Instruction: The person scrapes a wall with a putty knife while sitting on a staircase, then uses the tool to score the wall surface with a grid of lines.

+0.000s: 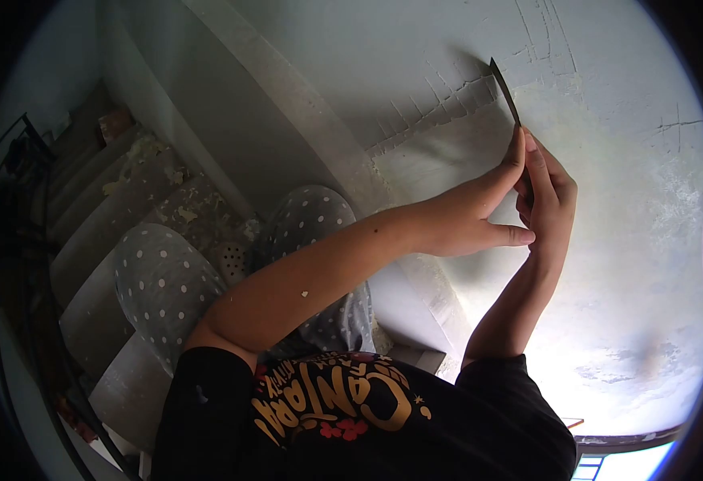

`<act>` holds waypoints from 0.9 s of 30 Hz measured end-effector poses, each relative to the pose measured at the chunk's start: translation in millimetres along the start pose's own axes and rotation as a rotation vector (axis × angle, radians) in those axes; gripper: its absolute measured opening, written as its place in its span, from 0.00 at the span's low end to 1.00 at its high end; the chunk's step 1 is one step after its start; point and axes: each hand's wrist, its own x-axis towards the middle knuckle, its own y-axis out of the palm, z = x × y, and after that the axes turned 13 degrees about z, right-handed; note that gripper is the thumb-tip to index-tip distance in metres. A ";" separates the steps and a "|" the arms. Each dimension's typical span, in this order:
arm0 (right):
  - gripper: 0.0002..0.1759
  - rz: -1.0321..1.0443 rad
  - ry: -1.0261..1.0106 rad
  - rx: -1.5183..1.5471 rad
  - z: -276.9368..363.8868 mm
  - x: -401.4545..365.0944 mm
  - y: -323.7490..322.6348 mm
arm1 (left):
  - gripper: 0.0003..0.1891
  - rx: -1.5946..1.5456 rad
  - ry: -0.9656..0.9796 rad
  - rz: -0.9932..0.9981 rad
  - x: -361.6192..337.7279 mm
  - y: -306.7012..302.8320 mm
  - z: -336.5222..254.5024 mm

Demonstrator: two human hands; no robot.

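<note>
A thin dark scraper blade [505,92] stands edge-on against the pale wall, rising from between my two hands. My right hand [550,188] is closed around the lower part of the scraper, with its thumb pointing up along it. My left hand [484,204] meets it from the left; its fingers are stretched straight against the scraper's near end and its thumb sticks out apart. Most of the handle is hidden by the hands. Near the blade, the wall [415,172] shows a ragged edge of scraped coating and several scored lines [439,96].
Concrete steps [103,264] run down the left, scattered with peeled flakes [195,204]. A dark metal railing [30,321] borders them. My bent knees in dotted trousers [167,264] and a perforated clog [232,260] are below my arms. Bright window light [624,465] enters at lower right.
</note>
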 end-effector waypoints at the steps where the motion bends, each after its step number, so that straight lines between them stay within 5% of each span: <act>1: 0.22 0.007 0.003 0.000 0.7 0.5 0.8 | 0.62 -0.004 0.001 0.004 -0.8 -0.4 0.0; 13: 0.21 0.000 -0.124 -0.036 -2.7 -13.9 -6.6 | 0.68 -0.016 0.031 -0.004 3.1 10.8 -6.6; 20: 0.22 -0.087 0.010 -0.001 -4.2 -23.6 -4.4 | 0.69 -0.088 -0.069 0.016 0.3 13.3 -10.8; 27: 0.21 -0.051 -0.062 -0.066 20.4 -5.5 5.2 | 0.69 -0.083 0.058 -0.081 -5.1 -0.2 -18.8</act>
